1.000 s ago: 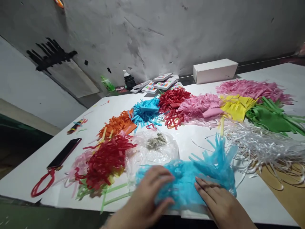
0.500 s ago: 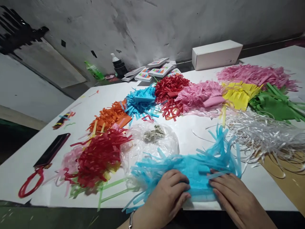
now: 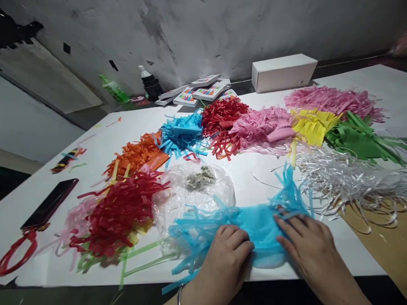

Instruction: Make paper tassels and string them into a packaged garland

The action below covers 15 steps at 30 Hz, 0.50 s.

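Note:
A sheet of blue fringed tissue paper point(image 3: 260, 224) lies at the table's front edge, its cut strips spreading left and right. My left hand point(image 3: 227, 258) is curled over the sheet's left part, with fingertips tucked in and thumb hidden. On the right part rests my right hand point(image 3: 307, 239), fingers stretched out over the paper, slightly blurred. Behind the sheet is a clear plastic bag point(image 3: 219, 186) with a crumpled greyish lump point(image 3: 201, 178) on it. White ribbon strands point(image 3: 352, 182) lie in a tangle beyond my right hand.
Fringed paper bundles form an arc: red point(image 3: 116, 216), orange point(image 3: 135, 152), blue point(image 3: 182, 131), pink point(image 3: 265, 125), yellow point(image 3: 314, 126) and green point(image 3: 359, 140). A phone point(image 3: 51, 203) lies at left. Small boxes point(image 3: 208, 91) and a white carton point(image 3: 282, 75) stand near the wall.
My right hand has moved slightly up over the blue tissue paper. My left fingers are curled more tightly, with the thumb now hidden. The view has shifted a little.

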Each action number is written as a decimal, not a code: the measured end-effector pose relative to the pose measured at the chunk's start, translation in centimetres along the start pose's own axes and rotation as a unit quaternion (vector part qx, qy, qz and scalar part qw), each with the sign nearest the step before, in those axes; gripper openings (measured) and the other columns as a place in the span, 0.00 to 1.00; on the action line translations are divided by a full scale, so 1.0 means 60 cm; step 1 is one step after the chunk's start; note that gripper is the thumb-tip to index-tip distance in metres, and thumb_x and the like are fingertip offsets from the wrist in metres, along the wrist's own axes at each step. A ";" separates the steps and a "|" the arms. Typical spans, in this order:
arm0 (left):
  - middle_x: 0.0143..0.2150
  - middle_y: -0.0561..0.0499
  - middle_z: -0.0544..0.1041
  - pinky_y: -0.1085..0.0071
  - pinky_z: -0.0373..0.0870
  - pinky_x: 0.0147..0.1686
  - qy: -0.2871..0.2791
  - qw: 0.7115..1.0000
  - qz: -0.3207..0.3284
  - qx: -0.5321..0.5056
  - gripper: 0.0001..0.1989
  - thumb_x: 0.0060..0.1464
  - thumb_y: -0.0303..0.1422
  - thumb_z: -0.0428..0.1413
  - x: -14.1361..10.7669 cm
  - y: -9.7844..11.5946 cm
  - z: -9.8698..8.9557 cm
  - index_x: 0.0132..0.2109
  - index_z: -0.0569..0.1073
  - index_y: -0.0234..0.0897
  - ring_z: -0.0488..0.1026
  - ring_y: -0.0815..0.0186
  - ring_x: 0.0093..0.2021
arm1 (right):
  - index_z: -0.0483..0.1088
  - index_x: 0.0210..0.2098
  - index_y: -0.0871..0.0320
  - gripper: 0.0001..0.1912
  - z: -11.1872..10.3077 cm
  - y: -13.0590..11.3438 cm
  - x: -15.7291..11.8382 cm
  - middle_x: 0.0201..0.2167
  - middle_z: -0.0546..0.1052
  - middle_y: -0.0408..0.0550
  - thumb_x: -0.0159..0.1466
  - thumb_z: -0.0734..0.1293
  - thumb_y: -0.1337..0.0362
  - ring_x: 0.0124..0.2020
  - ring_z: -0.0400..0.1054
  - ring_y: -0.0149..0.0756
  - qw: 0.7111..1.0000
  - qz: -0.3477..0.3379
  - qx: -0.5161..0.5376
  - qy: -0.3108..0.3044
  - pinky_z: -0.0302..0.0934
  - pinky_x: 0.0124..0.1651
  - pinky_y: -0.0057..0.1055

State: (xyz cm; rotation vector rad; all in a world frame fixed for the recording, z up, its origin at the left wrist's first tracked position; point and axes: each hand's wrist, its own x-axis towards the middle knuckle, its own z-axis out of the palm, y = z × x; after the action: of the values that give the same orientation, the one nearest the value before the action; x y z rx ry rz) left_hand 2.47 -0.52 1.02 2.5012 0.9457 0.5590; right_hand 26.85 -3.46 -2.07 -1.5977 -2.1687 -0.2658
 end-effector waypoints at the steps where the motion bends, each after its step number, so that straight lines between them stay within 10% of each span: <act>1: 0.41 0.48 0.78 0.59 0.66 0.43 0.002 1.000 0.001 -0.005 0.09 0.62 0.23 0.51 0.000 0.000 -0.001 0.45 0.74 0.38 0.70 0.58 0.42 | 0.73 0.54 0.55 0.19 0.001 0.016 -0.004 0.51 0.79 0.51 0.74 0.56 0.55 0.44 0.71 0.48 0.999 0.031 -0.040 0.008 0.59 0.43 0.44; 6: 0.41 0.47 0.78 0.61 0.67 0.44 0.008 1.000 -0.001 -0.018 0.10 0.63 0.23 0.50 0.000 -0.001 -0.004 0.45 0.73 0.38 0.71 0.58 0.43 | 0.73 0.52 0.63 0.19 -0.043 0.069 -0.023 0.56 0.74 0.64 0.71 0.61 0.56 0.48 0.71 0.63 0.960 0.208 -0.179 0.060 0.63 0.45 0.54; 12: 0.41 0.48 0.78 0.61 0.68 0.43 0.004 1.000 -0.003 -0.026 0.11 0.62 0.21 0.50 0.003 0.000 -0.005 0.45 0.73 0.38 0.72 0.57 0.42 | 0.69 0.57 0.63 0.17 -0.066 -0.020 0.017 0.46 0.80 0.56 0.70 0.63 0.68 0.49 0.73 0.44 0.988 -0.118 0.087 0.046 0.63 0.54 0.38; 15: 0.41 0.48 0.78 0.61 0.68 0.44 0.007 0.999 -0.031 -0.041 0.10 0.62 0.22 0.49 -0.001 -0.004 -0.009 0.44 0.72 0.39 0.73 0.57 0.42 | 0.73 0.45 0.59 0.15 -0.041 -0.036 0.029 0.36 0.79 0.50 0.69 0.56 0.74 0.37 0.73 0.38 0.986 -0.109 0.128 0.018 0.64 0.43 0.35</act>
State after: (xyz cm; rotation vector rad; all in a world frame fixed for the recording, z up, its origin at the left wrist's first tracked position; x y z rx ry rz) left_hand 2.05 -0.29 1.34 2.3910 0.9810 0.5841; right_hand 24.97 -3.64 1.09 -1.2107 -2.2475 -0.0758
